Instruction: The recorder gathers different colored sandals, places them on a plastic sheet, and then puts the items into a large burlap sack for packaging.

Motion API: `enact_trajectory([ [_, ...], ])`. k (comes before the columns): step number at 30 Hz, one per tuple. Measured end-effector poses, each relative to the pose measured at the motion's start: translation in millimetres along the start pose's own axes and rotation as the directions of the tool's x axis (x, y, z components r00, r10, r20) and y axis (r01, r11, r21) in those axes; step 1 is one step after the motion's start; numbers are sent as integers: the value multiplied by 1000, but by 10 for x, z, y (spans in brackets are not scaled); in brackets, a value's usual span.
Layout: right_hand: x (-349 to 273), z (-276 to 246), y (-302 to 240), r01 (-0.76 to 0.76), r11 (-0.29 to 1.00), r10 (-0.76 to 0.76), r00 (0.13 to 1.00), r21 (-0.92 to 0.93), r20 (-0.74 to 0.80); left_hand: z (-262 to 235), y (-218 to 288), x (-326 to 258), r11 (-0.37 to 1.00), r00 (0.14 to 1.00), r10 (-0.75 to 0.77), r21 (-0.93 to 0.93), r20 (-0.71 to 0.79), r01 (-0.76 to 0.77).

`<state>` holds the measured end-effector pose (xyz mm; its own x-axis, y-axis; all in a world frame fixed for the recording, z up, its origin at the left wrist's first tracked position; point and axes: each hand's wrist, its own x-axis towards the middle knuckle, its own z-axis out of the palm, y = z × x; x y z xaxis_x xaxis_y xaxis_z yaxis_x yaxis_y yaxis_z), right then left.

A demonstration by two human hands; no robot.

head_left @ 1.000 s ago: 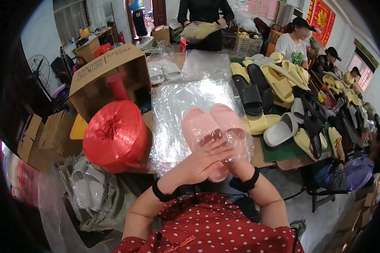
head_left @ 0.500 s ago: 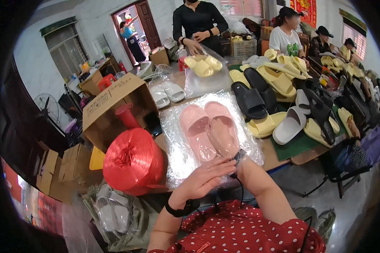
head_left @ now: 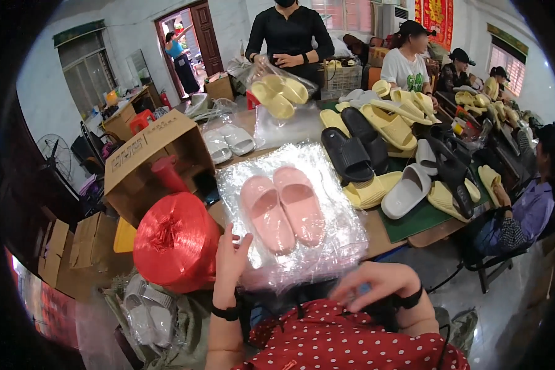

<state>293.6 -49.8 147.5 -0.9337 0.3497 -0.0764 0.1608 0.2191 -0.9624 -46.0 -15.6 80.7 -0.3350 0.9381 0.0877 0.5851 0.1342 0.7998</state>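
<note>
A pair of pink slippers lies side by side in a clear plastic bag, toes away from me. Under them is a stack of shiny clear bags on the table. My left hand is raised at the stack's near left corner, between it and the red twine roll, fingers apart and holding nothing. Near the table's front edge, to the right, my right hand hovers over my lap. Its fingers are spread, slightly blurred, with nothing seen in them.
A big red twine roll and an open cardboard box stand left. Yellow, black and grey slippers crowd the right. Bagged white slippers lie behind. Across the table, a person in black holds bagged yellow slippers.
My right hand has come out of the bag from over the right pink slipper and drawn back toward me. My left hand has left my right wrist and moved left.
</note>
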Motion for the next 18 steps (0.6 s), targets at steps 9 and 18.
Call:
enact_trajectory([
  [9,175,-594,175,39,994,-106,360,-98,-927,302,-66,42,992,945,-113,-12,306,122],
  [18,298,-650,1064,-402,837,-61,606,-371,-793,277,-417,-10,825,914,4,-518,405,226],
])
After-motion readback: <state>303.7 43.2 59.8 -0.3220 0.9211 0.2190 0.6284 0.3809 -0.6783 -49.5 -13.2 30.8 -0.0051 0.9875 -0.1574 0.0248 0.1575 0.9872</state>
